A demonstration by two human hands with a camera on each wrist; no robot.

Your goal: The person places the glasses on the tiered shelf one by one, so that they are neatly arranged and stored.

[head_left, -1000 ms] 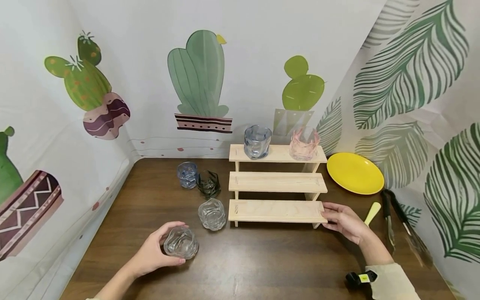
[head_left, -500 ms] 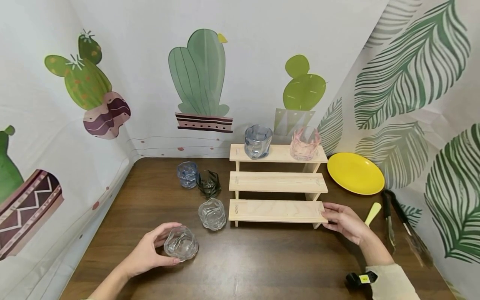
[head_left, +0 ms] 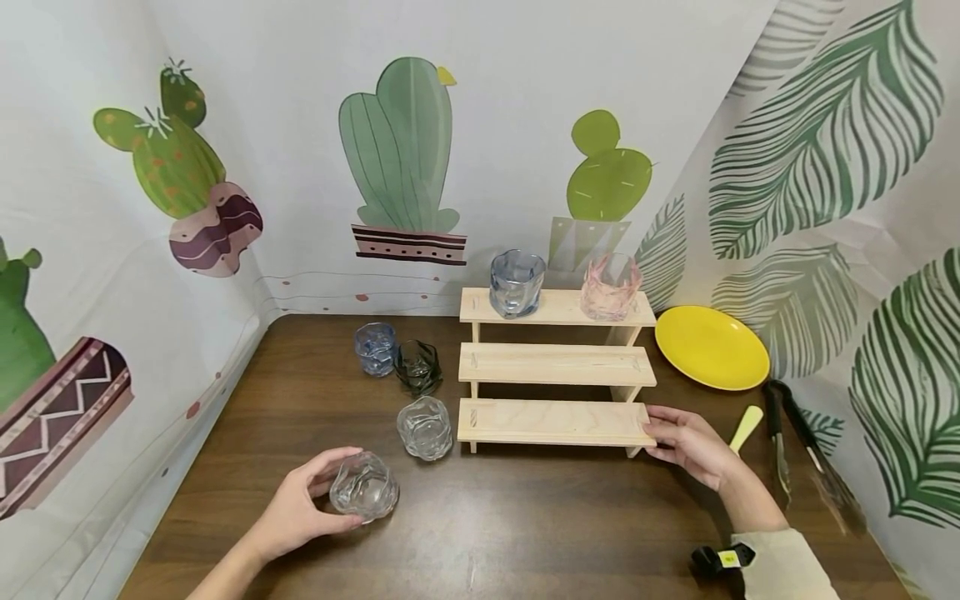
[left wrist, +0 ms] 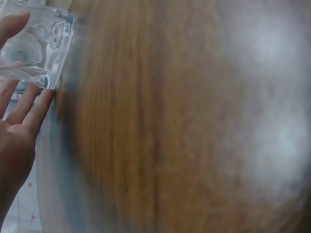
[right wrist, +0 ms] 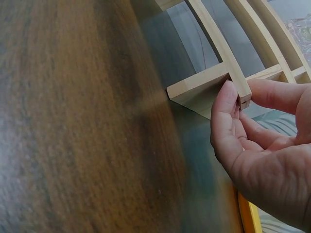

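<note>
The dark, wood-grained desk point(head_left: 525, 533) carries a three-step rack point(head_left: 555, 367) of pale, smooth plywood with flat rectangular shelves; a round glossy yellow plate point(head_left: 711, 346) lies just right of it; near the front left stands a clear, crumpled-looking glass tumbler point(head_left: 363, 487); the left hand point(head_left: 300, 508) curls its thumb and fingers around that tumbler, forearm low over the desk; the right hand point(head_left: 686, 442) pinches the right end of the lowest shelf, thumb against its edge.
</note>
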